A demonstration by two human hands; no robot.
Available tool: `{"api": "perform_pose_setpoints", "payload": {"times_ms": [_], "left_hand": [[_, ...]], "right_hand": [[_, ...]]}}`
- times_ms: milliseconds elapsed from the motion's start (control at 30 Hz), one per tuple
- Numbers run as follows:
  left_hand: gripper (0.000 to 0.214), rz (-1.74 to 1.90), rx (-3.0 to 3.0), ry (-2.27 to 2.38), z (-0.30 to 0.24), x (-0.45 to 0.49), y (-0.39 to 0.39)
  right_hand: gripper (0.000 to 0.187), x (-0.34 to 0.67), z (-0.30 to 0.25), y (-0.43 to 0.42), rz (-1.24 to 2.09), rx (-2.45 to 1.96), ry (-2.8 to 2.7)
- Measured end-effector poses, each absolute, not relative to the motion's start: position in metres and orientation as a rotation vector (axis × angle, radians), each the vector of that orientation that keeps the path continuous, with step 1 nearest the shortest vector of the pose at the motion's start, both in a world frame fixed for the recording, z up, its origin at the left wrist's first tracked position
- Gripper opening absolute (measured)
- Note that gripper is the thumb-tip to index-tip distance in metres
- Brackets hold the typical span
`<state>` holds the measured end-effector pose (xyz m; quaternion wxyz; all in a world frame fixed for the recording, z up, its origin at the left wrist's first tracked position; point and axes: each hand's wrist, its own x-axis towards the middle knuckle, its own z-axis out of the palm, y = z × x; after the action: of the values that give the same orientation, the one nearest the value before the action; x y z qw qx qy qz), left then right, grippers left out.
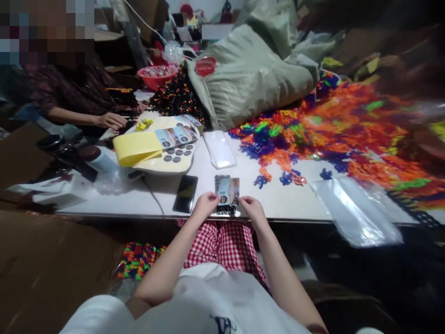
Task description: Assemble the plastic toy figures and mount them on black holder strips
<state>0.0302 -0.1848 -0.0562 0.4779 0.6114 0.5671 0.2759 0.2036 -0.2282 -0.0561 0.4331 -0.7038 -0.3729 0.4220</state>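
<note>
My left hand point(206, 204) and my right hand point(252, 207) both pinch a small clear packet with a printed card point(227, 191) at the near edge of the white table point(278, 199). The left fingers grip its left side, the right fingers its right side. Dark round pieces show at the packet's bottom edge. A black phone point(185, 193) lies just left of my left hand.
A heap of orange, blue and green plastic pieces point(347, 130) covers the right of the table. Clear bags point(354, 208) lie at the right, another clear packet point(219, 149) in the middle. A cream tray with cards point(167, 148) and yellow tape sits left. Another person's hand point(111, 120) works far left.
</note>
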Motion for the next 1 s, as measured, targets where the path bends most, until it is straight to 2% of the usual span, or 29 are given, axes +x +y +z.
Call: {"api": "perform_pose_setpoints", "payload": {"times_ms": [167,467,1000], "left_hand": [[0.027,0.56,1.445,1.444,-0.071,0.032,-0.185],[0.032,0.394,1.552,1.588,-0.088,0.033,-0.189],[0.026,0.246,1.688,1.659,-0.076,0.034,-0.191]], "right_hand": [[0.029,0.208,-0.06,-0.23,1.085,-1.851,-0.986],[0.027,0.208,-0.07,-0.232,0.887,-2.189,-1.36],[0.026,0.208,-0.077,-0.233,0.915,-2.167,-1.396]]}}
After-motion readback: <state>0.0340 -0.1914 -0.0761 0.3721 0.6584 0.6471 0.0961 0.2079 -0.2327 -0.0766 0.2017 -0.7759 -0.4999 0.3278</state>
